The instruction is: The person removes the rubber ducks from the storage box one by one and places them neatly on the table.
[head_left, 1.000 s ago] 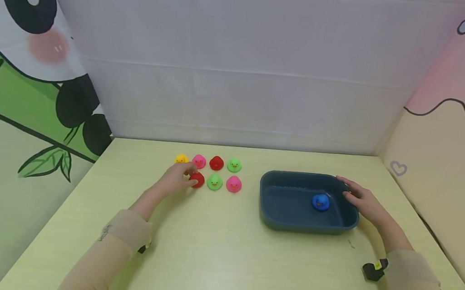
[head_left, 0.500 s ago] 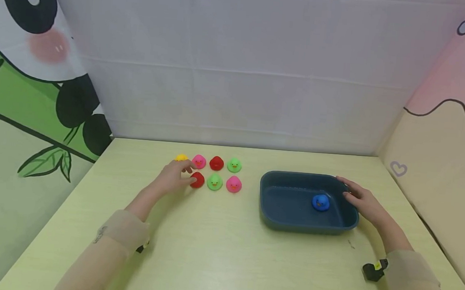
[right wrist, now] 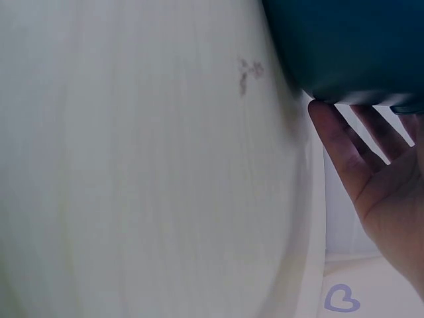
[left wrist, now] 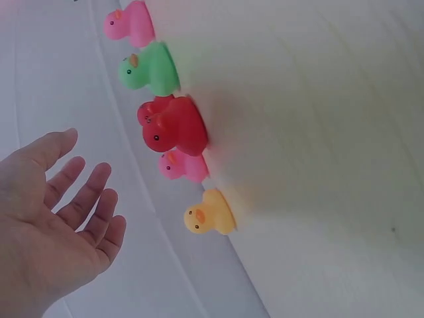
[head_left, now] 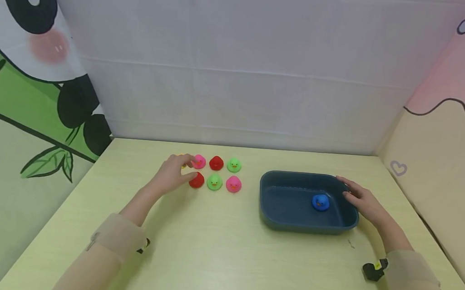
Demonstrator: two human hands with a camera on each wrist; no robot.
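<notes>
My left hand (head_left: 171, 175) hovers with parted fingers by the left end of two rows of rubber ducks, holding nothing. Nearest its thumb is a front red duck (head_left: 197, 180); a pink duck (head_left: 199, 161) lies behind, partly covered by the fingertips. The yellow duck (left wrist: 211, 213) is mostly hidden by the hand in the head view but plain in the left wrist view. My right hand (head_left: 366, 203) holds the right rim of a dark blue plastic basin (head_left: 304, 225), thumb over the rim and fingers against its outer wall. A blue duck (head_left: 320, 202) sits inside.
Beside the front red duck stand a green duck (head_left: 214, 182) and a pink duck (head_left: 234, 184). Behind them are another red duck (head_left: 216, 163) and green duck (head_left: 234, 164). A white cloth wall (head_left: 252, 96) borders the table's (head_left: 227, 263) back edge.
My left hand has drawn slightly back and up from the front red duck, its fingers spreading wider. The ducks, basin and right hand have stayed put.
</notes>
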